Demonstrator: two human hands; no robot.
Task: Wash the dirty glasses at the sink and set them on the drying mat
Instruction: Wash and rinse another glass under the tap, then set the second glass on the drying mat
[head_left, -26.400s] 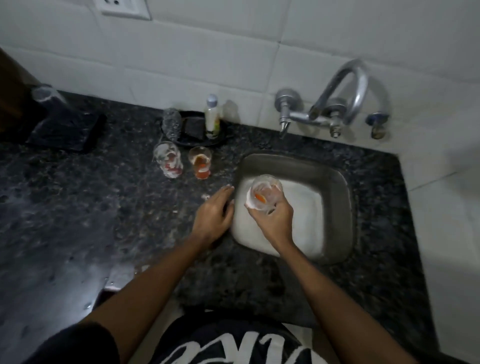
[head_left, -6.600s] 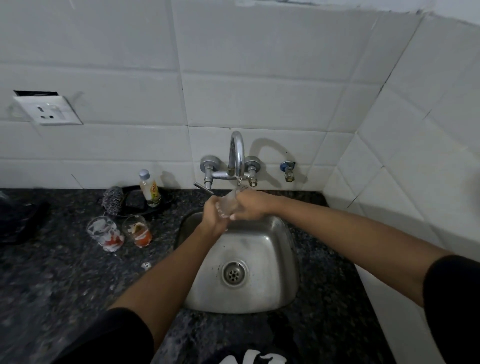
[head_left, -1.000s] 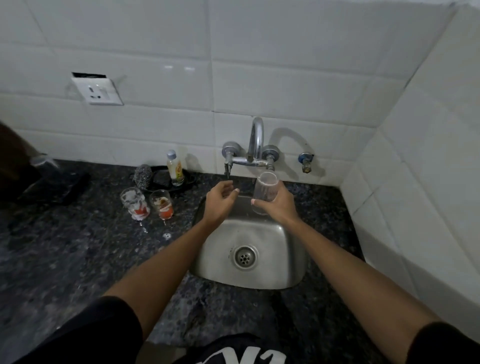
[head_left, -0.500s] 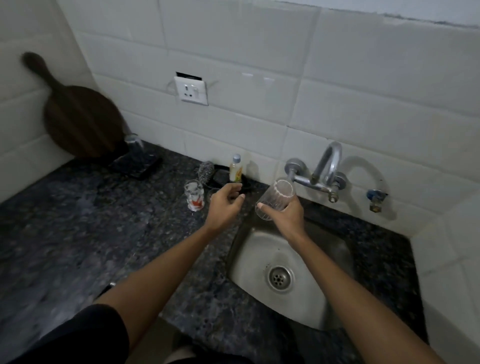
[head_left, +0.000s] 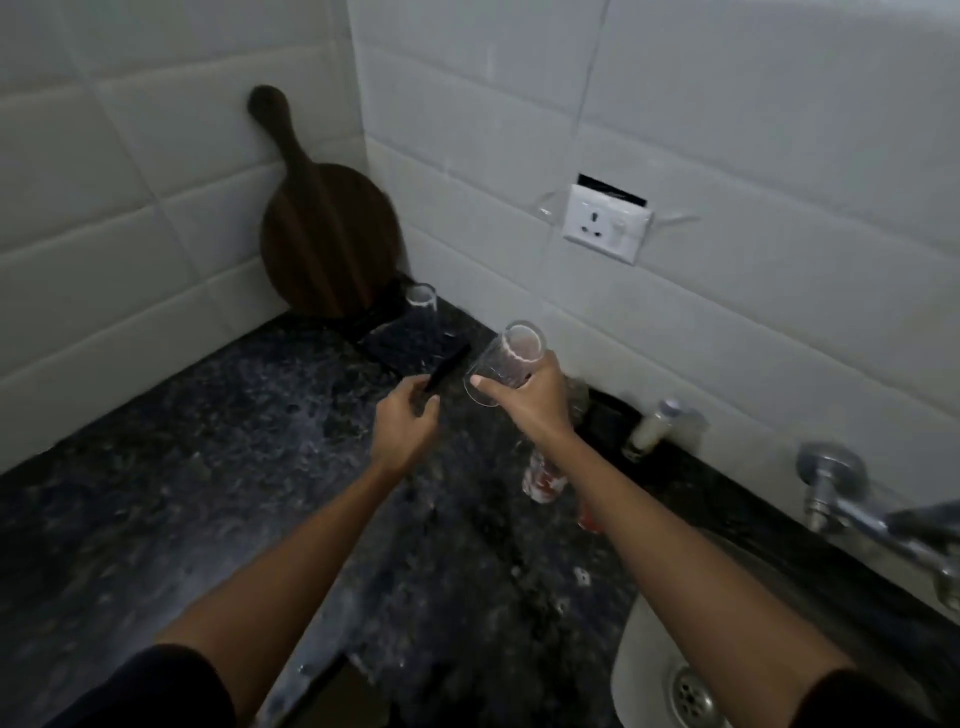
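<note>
The right hand (head_left: 527, 402) grips a clear glass (head_left: 503, 362), tilted, rim up, above the table (head_left: 197, 499) just short of the dark drying mat (head_left: 415, 345) in the far corner. One glass (head_left: 422, 297) already stands on the mat's far edge. The left hand (head_left: 405, 423) hangs beside it, fingers loosely curled, holding nothing. Two dirty glasses (head_left: 543, 475) stand near the sink (head_left: 644, 670); bare table lies leftward

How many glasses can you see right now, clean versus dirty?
Clean glasses: 2, one in the right hand at, one on the drying mat at.
Dirty glasses: 2, at and.
Total: 4
</note>
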